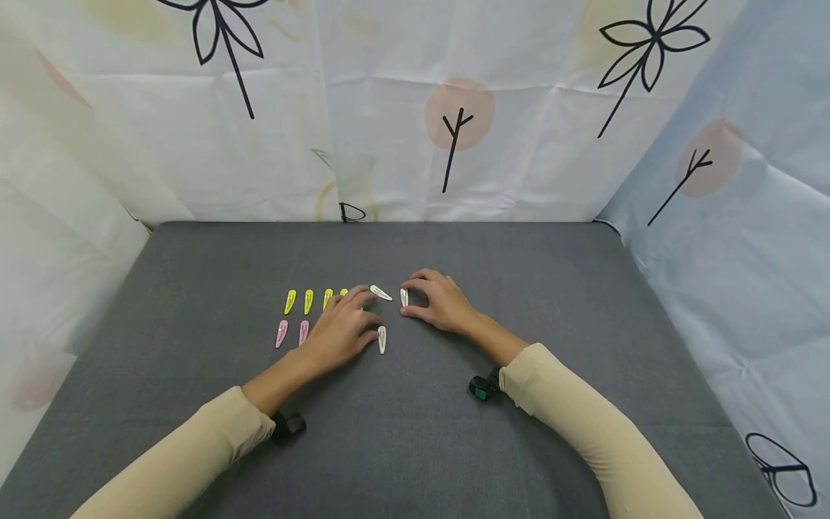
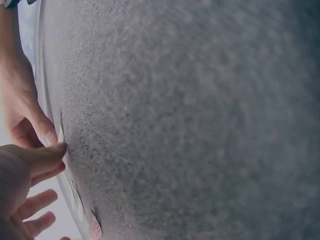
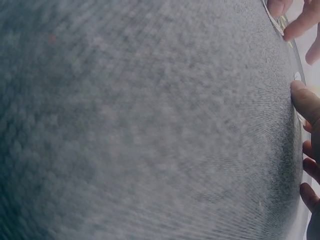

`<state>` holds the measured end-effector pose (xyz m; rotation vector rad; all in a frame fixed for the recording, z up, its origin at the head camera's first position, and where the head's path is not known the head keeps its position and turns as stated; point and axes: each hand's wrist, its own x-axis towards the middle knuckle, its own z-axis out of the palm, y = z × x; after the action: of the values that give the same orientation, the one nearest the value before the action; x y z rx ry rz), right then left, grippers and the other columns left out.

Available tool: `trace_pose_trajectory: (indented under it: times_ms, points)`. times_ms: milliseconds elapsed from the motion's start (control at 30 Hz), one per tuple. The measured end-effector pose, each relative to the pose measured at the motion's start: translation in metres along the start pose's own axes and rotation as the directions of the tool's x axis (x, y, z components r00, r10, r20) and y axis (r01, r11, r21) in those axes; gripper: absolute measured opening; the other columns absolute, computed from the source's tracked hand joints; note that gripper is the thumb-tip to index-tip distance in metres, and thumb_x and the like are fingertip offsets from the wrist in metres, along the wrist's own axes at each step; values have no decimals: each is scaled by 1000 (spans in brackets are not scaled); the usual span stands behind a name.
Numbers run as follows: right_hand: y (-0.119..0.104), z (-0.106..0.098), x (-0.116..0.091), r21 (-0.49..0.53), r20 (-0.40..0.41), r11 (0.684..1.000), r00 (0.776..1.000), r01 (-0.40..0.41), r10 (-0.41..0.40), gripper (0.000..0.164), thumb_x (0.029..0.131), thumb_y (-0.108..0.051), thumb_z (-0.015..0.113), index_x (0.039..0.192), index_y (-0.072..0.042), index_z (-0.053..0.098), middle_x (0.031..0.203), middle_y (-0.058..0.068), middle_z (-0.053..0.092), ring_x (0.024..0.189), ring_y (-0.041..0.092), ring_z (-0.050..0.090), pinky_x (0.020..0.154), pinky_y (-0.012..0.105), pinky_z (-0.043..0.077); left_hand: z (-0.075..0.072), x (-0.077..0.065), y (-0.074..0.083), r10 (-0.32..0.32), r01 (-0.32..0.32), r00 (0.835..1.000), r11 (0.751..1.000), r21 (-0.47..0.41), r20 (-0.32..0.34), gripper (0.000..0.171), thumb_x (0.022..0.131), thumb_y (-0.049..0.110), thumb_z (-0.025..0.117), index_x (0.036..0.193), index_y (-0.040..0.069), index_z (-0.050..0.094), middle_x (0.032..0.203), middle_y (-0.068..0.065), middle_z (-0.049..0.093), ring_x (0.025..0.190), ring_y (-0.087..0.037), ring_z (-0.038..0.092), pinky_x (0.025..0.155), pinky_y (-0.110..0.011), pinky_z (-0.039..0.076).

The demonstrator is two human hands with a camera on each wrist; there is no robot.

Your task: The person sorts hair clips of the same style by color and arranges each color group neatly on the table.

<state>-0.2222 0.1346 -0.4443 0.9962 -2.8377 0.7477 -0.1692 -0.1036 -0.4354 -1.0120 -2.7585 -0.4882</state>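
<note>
My right hand pinches a white snap hair clip between thumb and index finger, close to the cloth. My left hand reaches over the rows of clips with its fingers loosely bent. Its thumb is at the edge of another white hair clip, which lies upright on the table; whether they touch is hard to tell. Beyond the left fingertips a third white hair clip lies slanted. In the left wrist view the left thumb and index finger are slightly apart.
Yellow hair clips form a row at the left, partly covered by the left hand. Pink hair clips lie in a row below them. A grey cloth covers the table. Patterned white curtains hang behind and at the sides.
</note>
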Motion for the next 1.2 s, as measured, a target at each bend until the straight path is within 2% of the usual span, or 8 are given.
trace_pose_trajectory:
  times_ms: [133, 267, 400, 800, 1200]
  points:
    - [1, 1, 0, 4, 8, 1000, 1000, -4, 4, 49, 89, -36, 76, 127, -8, 67, 129, 12, 59, 121, 28, 54, 98, 51, 41, -1, -2, 0, 4, -4, 1000, 1000, -6, 10, 26, 83, 30, 82, 99, 9, 80, 130, -15, 61, 134, -34, 45, 96, -62, 41]
    - [1, 1, 1, -5, -3, 1000, 1000, 5, -5, 49, 88, -36, 77, 127, -7, 67, 128, 12, 59, 120, 28, 55, 97, 51, 41, -2, -3, -2, 19, -18, 999, 1000, -18, 47, 46, 77, 44, 84, 107, 9, 78, 134, -16, 59, 135, -34, 43, 98, -60, 40]
    - [2, 0, 1, -10, -2, 1000, 1000, 4, -4, 49, 88, -37, 77, 127, -7, 67, 128, 12, 59, 120, 28, 55, 97, 51, 41, -3, -4, -4, 34, -32, 996, 999, -25, 85, 60, 72, 49, 86, 115, 8, 76, 138, -17, 55, 139, -36, 39, 101, -62, 38]
    - [2, 0, 0, -5, 1, 1000, 1000, -6, 6, 48, 89, -37, 76, 126, -8, 68, 128, 11, 60, 121, 28, 54, 97, 51, 41, -4, -1, -3, 55, -49, 993, 997, -54, 105, 53, 75, 42, 86, 114, 8, 76, 138, -19, 55, 141, -39, 37, 102, -62, 37]
    - [1, 1, 1, -4, 10, 1000, 1000, -12, 12, 49, 89, -37, 76, 127, -8, 67, 129, 12, 59, 122, 28, 54, 99, 52, 40, 2, 9, 1, 68, -58, 990, 995, -87, 123, 50, 78, 40, 84, 115, 7, 76, 138, -20, 55, 143, -43, 33, 108, -62, 32]
